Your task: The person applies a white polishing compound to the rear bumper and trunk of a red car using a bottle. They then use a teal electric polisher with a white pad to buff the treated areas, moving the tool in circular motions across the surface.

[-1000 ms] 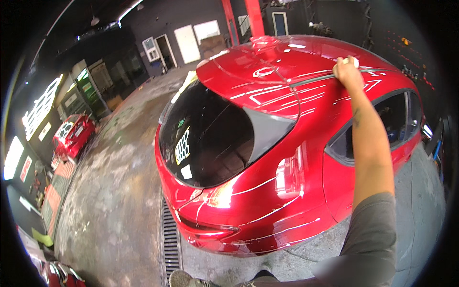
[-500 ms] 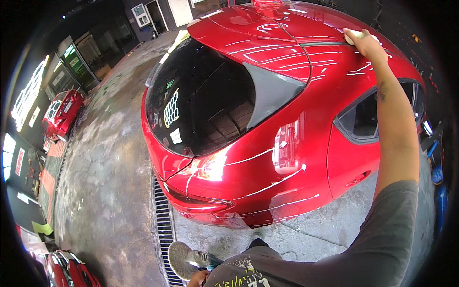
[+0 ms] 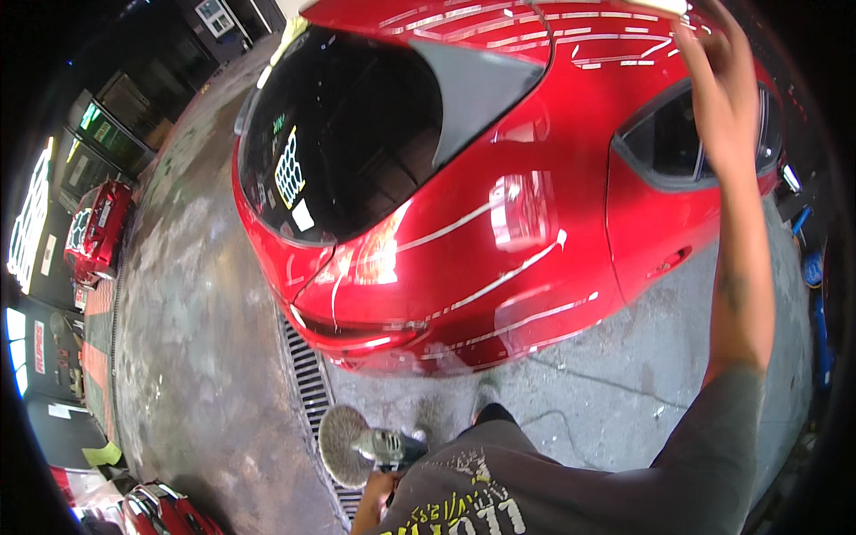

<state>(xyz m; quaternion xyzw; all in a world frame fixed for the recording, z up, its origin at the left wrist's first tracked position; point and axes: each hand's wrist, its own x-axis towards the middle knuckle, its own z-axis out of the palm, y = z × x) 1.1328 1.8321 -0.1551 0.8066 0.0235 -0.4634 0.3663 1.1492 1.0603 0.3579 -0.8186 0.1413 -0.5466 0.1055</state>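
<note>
My left hand (image 3: 381, 489) is closed round a handheld polisher (image 3: 385, 444) down at my left side. Its round greyish pad (image 3: 342, 446) faces away from me. My right arm stretches up over the rear side of a glossy red car (image 3: 580, 196). Smeared by motion and cut by the top edge, my right hand (image 3: 724, 98) has its fingertips against a pale pad or folded cloth (image 3: 662, 7). That pale thing shows only in part, at the upper rear side of the car; whether it touches the paint cannot be seen.
The dark rear window (image 3: 348, 134) and a side window (image 3: 669, 138) are close by. A metal drain grate (image 3: 312, 379) runs along the concrete floor (image 3: 205, 294). Another red car (image 3: 98, 227) stands far left, with a red and black object (image 3: 165, 510) at the lower left.
My view has tipped down, so the car sits higher in it. My right hand has come back toward me along the car, the pale pad with it. The polisher stays at my left side.
</note>
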